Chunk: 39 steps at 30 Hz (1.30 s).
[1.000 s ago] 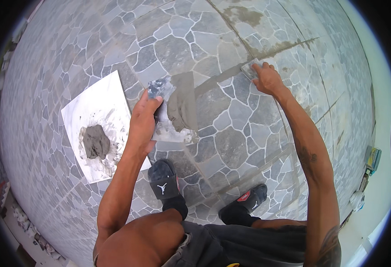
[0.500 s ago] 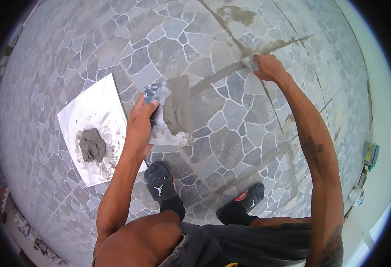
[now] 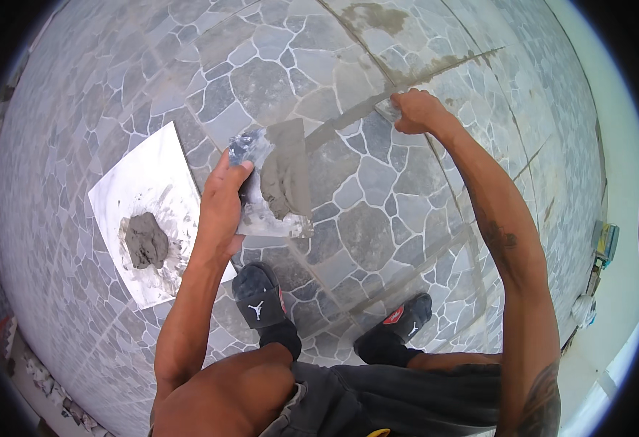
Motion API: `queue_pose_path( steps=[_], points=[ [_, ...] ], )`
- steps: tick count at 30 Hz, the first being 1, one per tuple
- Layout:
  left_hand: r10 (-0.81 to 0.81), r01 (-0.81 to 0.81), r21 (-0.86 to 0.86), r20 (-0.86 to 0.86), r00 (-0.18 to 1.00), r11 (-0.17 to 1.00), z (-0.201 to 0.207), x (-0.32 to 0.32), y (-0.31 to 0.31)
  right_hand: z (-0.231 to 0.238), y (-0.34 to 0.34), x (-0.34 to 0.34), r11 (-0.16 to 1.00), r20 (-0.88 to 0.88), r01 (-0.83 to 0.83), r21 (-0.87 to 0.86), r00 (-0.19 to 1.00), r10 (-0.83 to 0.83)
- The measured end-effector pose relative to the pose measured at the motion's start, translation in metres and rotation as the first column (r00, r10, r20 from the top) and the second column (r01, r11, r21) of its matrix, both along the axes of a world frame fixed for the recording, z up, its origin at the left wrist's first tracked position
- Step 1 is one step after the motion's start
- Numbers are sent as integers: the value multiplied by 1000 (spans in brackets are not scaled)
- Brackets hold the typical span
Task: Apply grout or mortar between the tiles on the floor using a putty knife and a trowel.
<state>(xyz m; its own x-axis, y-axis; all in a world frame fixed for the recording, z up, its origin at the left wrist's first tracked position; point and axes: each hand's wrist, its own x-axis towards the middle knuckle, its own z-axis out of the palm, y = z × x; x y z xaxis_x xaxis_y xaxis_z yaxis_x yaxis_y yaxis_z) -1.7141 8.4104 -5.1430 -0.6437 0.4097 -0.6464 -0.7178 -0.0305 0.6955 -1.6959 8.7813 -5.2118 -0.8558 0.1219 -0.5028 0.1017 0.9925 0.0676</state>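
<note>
My left hand [image 3: 221,191] is closed on the edge of a flat, rectangular metal-looking plate [image 3: 255,217], its thumb on top. Wet grey mortar [image 3: 284,164] covers the right part of that plate. Farther off to the right, my right hand [image 3: 418,111] grips a small, flat grey scraper [image 3: 386,109] against the floor, beside a mortar-filled joint [image 3: 348,116]. My fingers cover most of the scraper. Left of my left forearm lies a white tile [image 3: 145,164] bearing a lump of mortar [image 3: 145,240].
A stone-patterned tile floor [image 3: 363,233] spreads around me, with a wet grey patch [image 3: 375,18] at the far side. My feet in black slides [image 3: 261,295] stand close by. A pale wall [image 3: 602,87] runs along the right, with several items [image 3: 605,242] at its foot.
My right hand has drawn the scraper slightly left and nearer, off the joint line, leaving more of the smeared mortar showing. The left hand's plate shifts slightly left in the picture.
</note>
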Motion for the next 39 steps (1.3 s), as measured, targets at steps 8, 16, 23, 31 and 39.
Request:
queue_pose_path(
  steps=[8, 16, 23, 31, 39],
  points=[
    [36, -36, 68, -4, 999, 997, -11, -2, 9, 68, 54, 36, 107, 513, 724, -682, 577, -636],
    [11, -21, 171, 60, 998, 985, -7, -1, 38, 145, -1, 65, -70, 534, 567, -821, 720, -443],
    [-39, 29, 208, 44, 998, 978, 15, 25, 58, 207, -52, 89, 684, 12, -15, -729, 999, 35],
    [-107, 117, 240, -53, 993, 964, 38, 57, 74, 227, -77, 131, 796, -305, -411, -444, 905, 297],
    [-47, 71, 158, -147, 988, 985, 52, 68, 62, 229, -77, 151, 829, -209, -530, -178, 844, 495]
  ],
)
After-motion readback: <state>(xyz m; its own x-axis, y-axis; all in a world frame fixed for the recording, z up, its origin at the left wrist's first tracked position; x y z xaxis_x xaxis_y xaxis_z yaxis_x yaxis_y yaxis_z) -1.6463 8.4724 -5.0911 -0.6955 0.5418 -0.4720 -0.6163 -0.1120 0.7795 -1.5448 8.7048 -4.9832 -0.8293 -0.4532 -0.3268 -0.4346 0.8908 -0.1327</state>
